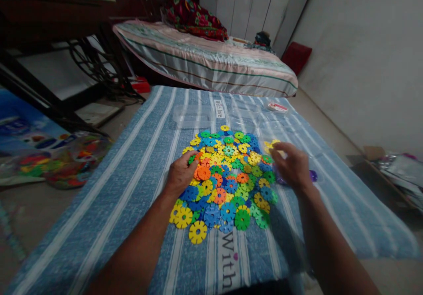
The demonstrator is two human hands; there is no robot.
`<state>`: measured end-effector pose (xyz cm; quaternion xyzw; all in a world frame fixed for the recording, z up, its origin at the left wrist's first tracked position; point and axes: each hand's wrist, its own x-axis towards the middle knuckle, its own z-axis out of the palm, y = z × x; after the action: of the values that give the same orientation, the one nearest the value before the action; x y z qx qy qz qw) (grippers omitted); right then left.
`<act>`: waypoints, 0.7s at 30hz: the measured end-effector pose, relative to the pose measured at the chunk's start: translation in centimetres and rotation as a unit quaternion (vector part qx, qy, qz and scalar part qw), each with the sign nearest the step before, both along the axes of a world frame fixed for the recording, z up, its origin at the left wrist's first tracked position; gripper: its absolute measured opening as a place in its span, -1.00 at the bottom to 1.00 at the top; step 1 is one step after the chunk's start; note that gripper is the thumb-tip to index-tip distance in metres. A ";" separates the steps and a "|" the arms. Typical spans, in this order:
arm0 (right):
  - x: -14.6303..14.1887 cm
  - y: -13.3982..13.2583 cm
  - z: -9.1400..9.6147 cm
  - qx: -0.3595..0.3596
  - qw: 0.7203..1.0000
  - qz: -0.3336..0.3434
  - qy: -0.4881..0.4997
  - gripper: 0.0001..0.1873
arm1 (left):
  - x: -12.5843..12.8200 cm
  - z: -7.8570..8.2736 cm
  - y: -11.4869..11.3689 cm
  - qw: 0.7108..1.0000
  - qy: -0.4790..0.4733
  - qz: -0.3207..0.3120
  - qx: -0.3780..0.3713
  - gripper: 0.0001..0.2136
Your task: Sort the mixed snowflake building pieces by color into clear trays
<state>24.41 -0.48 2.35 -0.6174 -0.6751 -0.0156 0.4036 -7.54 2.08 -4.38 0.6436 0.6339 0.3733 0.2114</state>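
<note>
A wide heap of notched plastic snowflake discs (228, 210) in yellow, green, blue and orange lies on the striped blue cloth. At its left edge, my left hand (181, 171) rests with bent fingers among orange and green discs; what its fingertips grip is hidden. My right hand (292, 165) is raised right of the heap, its fingers curled together. Right at those fingertips are yellow discs (271, 145), which seem to lie in a clear tray; whether one is pinched I cannot make out. Purple discs (313, 176) show beneath and beside my right hand, partly covered by it.
Clear plastic trays (193, 117) stand along the far part of the cloth (132, 154). A small red and white box (277, 107) sits at the far right. Beyond is a bed (211, 63); a treadle stand (95, 61) and bagged items (71, 165) are left. A carton (373, 154) stands right.
</note>
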 end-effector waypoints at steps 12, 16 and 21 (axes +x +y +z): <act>-1.3 -7.9 -2.5 -0.268 0.917 0.202 -0.214 -0.74 | -0.2 -0.5 0.3 1.000 0.000 -0.001 0.014 -0.60; -1.7 -7.7 -2.2 -0.296 0.905 0.202 -0.229 -0.78 | -0.3 -0.6 0.4 1.000 0.000 -0.002 0.016 -0.61; -2.0 -7.4 -1.8 -0.312 0.900 0.201 -0.228 -0.88 | -0.2 -0.2 0.3 1.000 0.009 -0.001 0.015 -0.60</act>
<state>22.36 -7.84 0.50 -0.5421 -0.8288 0.1371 0.0196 -7.72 2.41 -4.63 0.6505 0.6297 0.3766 0.1964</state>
